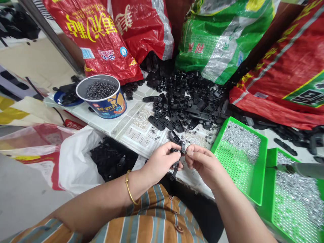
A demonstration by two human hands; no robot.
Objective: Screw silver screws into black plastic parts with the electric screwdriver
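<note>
Near the table's front edge, my left hand (162, 162) is closed round a black plastic part (174, 165) with short arms and round ends. One arm of it sticks out below my fingers, another rises beside my thumb. My right hand (201, 160) touches or nearly touches the upper end of this part, its thumb and forefinger pinched together. Whatever lies between those fingertips is too small to make out. Just beyond my hands begins a heap of loose black plastic parts (189, 104), some long and flat, others with round ends.
Green perforated trays (263, 145) of small silvery pieces stand at right, beside a grey cylindrical tool (308, 170). A blue tub (107, 109) of small dark pieces stands at left. Red sacks (101, 44) and a green sack (217, 44) line the back. A white bag (76, 162) holds black parts.
</note>
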